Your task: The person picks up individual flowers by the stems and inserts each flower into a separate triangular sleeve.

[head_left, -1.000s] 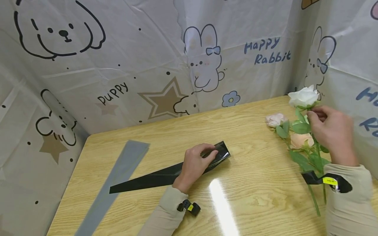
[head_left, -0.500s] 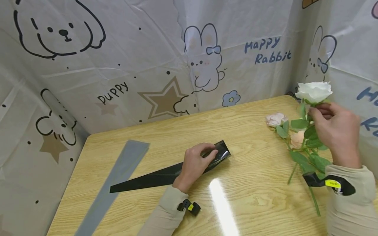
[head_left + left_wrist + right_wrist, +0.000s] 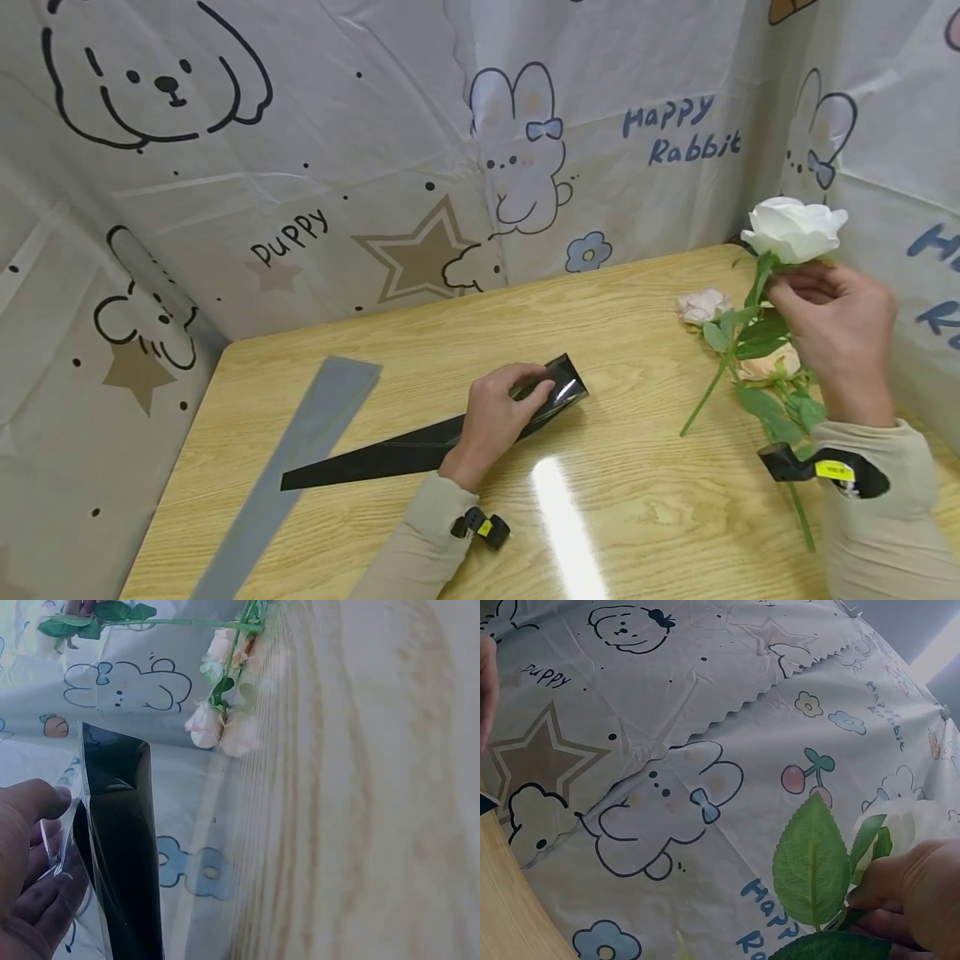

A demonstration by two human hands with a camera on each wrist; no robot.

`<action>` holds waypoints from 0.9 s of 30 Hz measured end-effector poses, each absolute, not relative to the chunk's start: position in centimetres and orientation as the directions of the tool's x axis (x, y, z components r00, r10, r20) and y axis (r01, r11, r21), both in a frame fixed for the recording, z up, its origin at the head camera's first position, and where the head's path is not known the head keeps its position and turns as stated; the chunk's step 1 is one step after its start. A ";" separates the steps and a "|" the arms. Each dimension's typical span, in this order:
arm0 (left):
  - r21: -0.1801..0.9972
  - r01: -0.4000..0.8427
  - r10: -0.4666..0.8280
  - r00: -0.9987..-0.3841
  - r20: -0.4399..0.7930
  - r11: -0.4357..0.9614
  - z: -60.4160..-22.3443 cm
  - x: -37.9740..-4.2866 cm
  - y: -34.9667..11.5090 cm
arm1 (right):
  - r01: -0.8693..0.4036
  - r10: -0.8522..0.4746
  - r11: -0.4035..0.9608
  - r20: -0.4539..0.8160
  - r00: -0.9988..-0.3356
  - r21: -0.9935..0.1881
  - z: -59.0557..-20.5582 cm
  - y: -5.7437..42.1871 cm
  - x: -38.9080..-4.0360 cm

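My left hand (image 3: 491, 421) grips a long, narrow black flower sleeve (image 3: 397, 454) near its wider end. In the left wrist view, the thumb and fingers (image 3: 56, 900) are at the sleeve's clear film, and its mouth gapes. At the right, my right hand (image 3: 843, 342) pinches a white artificial rose (image 3: 795, 229) just under the bloom, above the table. Its leafy stem slants down to the left. Below it lie a pale pink rose (image 3: 702, 306) and a peach rose (image 3: 768, 364), partly hidden by leaves and the hand. Green leaves (image 3: 814, 862) cover part of the grip in the right wrist view.
A flat grey sleeve (image 3: 300, 450) lies at the left of the wooden table (image 3: 637, 500), partly under the black one. A printed cloth (image 3: 360, 167) walls off the back and both sides.
My right hand has lifted the white rose up off the other flowers, and its stem has swung out to the left. The left hand and black sleeve stay nearly still.
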State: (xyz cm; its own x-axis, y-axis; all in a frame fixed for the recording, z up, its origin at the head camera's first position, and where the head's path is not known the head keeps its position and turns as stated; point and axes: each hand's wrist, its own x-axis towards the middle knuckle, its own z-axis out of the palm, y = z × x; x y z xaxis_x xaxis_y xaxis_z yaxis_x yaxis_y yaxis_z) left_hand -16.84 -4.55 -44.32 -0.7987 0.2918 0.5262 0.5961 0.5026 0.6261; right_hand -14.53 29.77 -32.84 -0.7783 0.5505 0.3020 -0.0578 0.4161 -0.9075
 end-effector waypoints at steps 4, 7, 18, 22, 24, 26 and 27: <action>0.626 0.600 0.285 -0.795 0.535 0.499 -44.3 -16.8 -4.6 | -0.137 0.574 0.334 0.317 -0.755 -0.932 -33.1 29.4 -14.9; 0.622 0.603 0.284 -0.792 0.540 0.499 -44.3 -16.8 -4.6 | -0.206 0.601 0.293 0.347 -0.720 -0.934 -33.3 29.1 -15.3; 0.619 0.602 0.289 -0.794 0.535 0.504 -44.4 -16.9 -4.6 | -0.578 0.719 -0.156 0.309 -0.622 -0.801 -33.5 28.3 -16.1; 0.625 0.595 0.286 -0.799 0.529 0.506 -44.4 -16.9 -4.6 | -0.665 0.737 -0.218 0.326 -0.592 -0.714 -33.4 27.9 -16.4; 0.626 0.594 0.285 -0.800 0.529 0.506 -44.4 -16.9 -4.6 | -0.681 0.739 -0.239 0.325 -0.589 -0.692 -33.5 27.8 -16.5; 0.628 0.593 0.284 -0.800 0.528 0.504 -44.3 -16.9 -4.6 | -0.687 0.737 -0.257 0.322 -0.594 -0.679 -33.5 27.6 -16.6; 0.628 0.593 0.284 -0.800 0.528 0.504 -44.3 -16.9 -4.6 | -0.687 0.734 -0.270 0.318 -0.600 -0.675 -33.5 27.6 -16.6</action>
